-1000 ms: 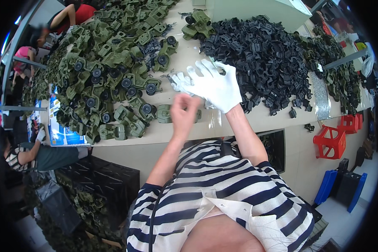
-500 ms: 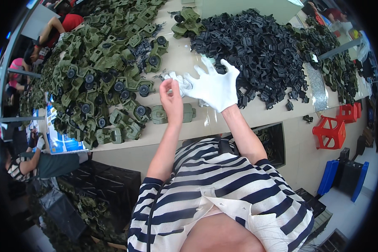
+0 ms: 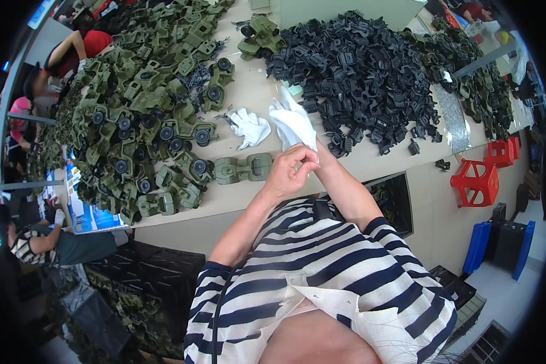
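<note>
The white glove [image 3: 292, 124] covers the right hand [image 3: 297, 130], fingers spread above the table [image 3: 370, 164]; the bare left hand [image 3: 288, 173] pinches its cuff. Tugging hard could tear it or scatter black parts [image 3: 358, 73] nearby.

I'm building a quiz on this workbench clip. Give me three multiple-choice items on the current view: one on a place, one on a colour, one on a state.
1. Where does the loose white glove lie?
A. On the table, between the green pile and the black pile
B. On the red stool
C. On the floor

2. What colour is the pile of parts right of the hands?
A. Red
B. Black
C. Blue

3. What is the bare left hand doing?
A. Resting flat on the table
B. Holding a green toy vehicle
C. Pinching the cuff of the white glove on the right hand

Answers: 1 A, it sits on bare tabletop between the heaps; 2 B, those parts are black; 3 C, its fingers grip the glove at the wrist.
</note>
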A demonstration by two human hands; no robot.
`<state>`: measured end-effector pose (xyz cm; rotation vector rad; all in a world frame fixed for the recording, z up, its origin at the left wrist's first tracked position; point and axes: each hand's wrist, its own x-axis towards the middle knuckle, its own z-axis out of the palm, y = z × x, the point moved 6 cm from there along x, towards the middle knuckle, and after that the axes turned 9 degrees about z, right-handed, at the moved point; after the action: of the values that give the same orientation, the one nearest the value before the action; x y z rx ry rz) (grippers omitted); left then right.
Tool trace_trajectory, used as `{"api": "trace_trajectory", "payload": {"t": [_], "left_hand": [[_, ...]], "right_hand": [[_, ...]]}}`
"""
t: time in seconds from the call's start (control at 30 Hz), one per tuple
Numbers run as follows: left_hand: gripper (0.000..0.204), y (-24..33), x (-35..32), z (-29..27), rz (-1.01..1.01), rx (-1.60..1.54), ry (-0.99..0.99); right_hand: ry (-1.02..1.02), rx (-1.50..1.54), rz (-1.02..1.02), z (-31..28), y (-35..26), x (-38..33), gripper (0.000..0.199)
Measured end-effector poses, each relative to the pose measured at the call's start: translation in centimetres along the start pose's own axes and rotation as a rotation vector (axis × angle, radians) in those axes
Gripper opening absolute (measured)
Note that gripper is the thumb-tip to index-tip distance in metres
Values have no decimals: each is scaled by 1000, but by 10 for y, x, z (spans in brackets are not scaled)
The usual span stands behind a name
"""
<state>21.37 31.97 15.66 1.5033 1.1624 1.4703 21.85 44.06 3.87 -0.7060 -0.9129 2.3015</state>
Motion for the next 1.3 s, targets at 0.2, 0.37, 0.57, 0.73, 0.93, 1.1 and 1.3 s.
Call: {"api": "trace_trajectory", "payload": {"t": [0.2,0.37,0.57,0.73,0.93,1.1,1.3], "left_hand": [[4,-35,-12,6,-96,-316,190],[36,-99,-51,-2,-459,-915,391],[35,-67,-69,19,-538,-1227,529],[29,-103,-98,50,-591,-974,505],[26,-119,-102,58,-667,-1182,58],[24,-161,-133,46,-382,-339,294],[26,-140,-128,14,-1029,-248,76]], "right_hand": [[49,347,157,37,-35,-14,82],[-436,858,505,100,-62,-53,88],[-915,202,532,109,2,-126,78],[-865,237,712,120,43,-151,59],[-474,343,905,117,79,-162,43],[-88,93,852,54,74,-113,39],[343,-1135,98,-68,32,-65,28]]}}
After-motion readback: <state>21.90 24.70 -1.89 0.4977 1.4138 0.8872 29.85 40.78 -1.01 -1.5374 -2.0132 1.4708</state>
